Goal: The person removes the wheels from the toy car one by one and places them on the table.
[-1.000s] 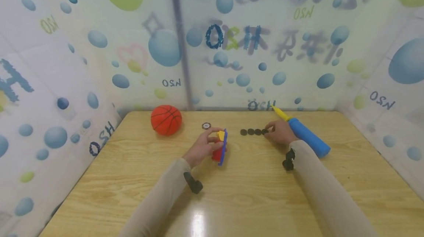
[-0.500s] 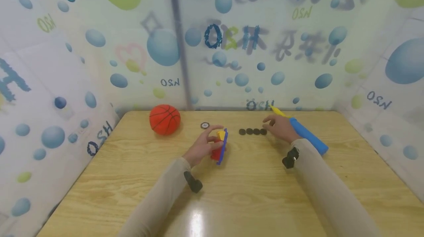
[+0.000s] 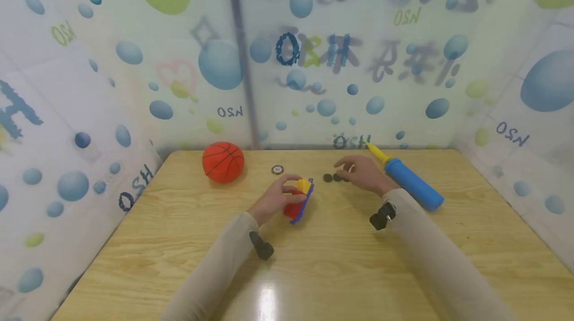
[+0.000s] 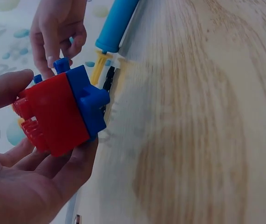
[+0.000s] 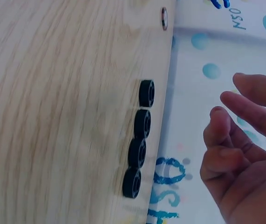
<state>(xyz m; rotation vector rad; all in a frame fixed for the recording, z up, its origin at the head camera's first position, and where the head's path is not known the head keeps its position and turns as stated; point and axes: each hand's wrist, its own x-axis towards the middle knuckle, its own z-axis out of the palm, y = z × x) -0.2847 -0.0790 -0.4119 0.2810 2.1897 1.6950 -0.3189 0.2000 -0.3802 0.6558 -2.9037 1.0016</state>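
Observation:
In my left hand (image 3: 271,204) I hold a toy car body of plastic blocks (image 4: 58,116). It has a red block, a blue base with pegs and a yellow piece (image 3: 304,185). The fingers and thumb grip it from the sides, raised off the table and tilted. My right hand (image 3: 365,174) hovers over a row of several small black toy wheels (image 5: 142,123). Its fingers are loosely bent with nothing between them, apart from the wheels. In the head view the hand hides part of the row.
A red toy basketball (image 3: 222,162) stands at the table's back left. A small round disc (image 3: 277,169) with a dark rim lies near the back edge. To the right lies a blue hand pump (image 3: 414,184) with a yellow nozzle. Patterned curtains or walls enclose the wooden table (image 3: 341,271).
My right hand has lifted off the rightmost wheel and moved left over the row. My left hand has turned the toy car body slightly clockwise. The wheels stay in place.

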